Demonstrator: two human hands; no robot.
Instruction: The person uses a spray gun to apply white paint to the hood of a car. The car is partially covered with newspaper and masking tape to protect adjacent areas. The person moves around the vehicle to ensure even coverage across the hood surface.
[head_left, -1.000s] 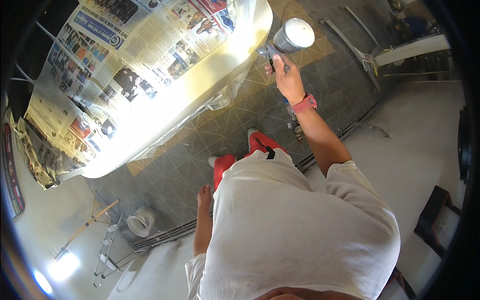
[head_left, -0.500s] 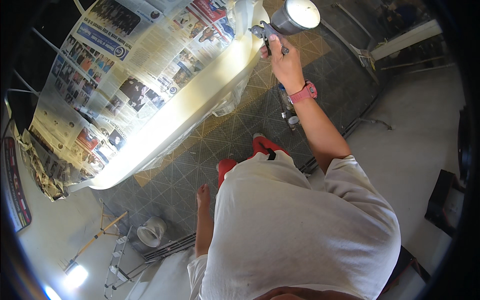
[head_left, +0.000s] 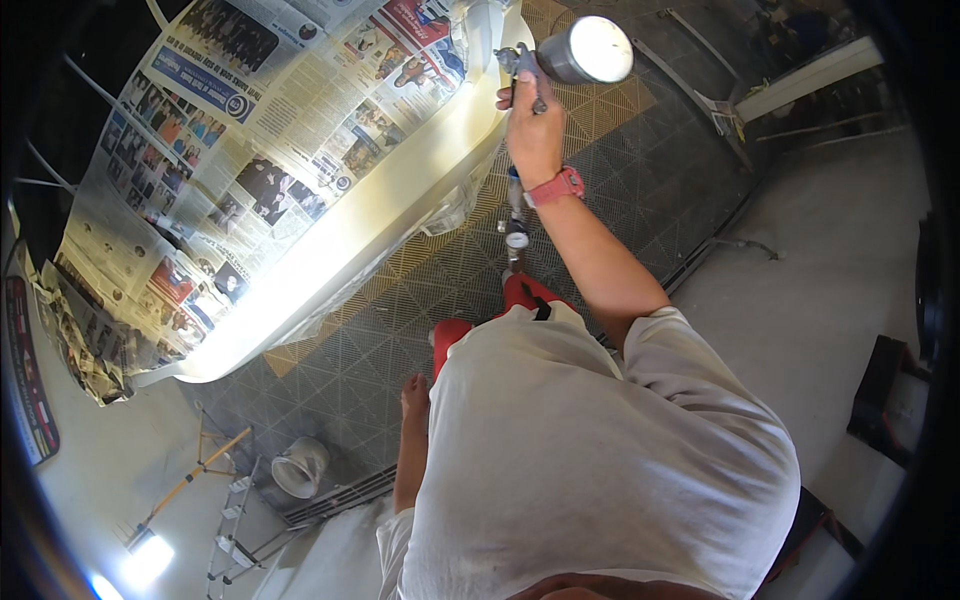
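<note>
My right hand (head_left: 536,125) is wrapped round the grip of a spray gun (head_left: 524,70), with a red watch on the wrist. A grey cup (head_left: 570,52) with a bright white round top sits on the gun, tilted to the right. Below the grip hang a fitting and a small round pressure gauge (head_left: 516,240). The gun's front end is close to the upper right end of a long, glossy white panel (head_left: 340,235), apart from it as far as I can see. My left hand (head_left: 413,392) hangs low beside my body; its fingers are mostly hidden.
Newspaper (head_left: 270,130) masks the area beside the panel, with crumpled paper (head_left: 90,340) at its lower left. A white bucket (head_left: 300,468), a stepladder (head_left: 232,525) and a lit lamp on an orange stand (head_left: 195,470) are at lower left. Grey and yellow grid tiles (head_left: 350,360) cover the floor.
My right hand has moved left and slightly down with the spray gun. The gauge below it has swung left and lower. My left hand has shifted slightly.
</note>
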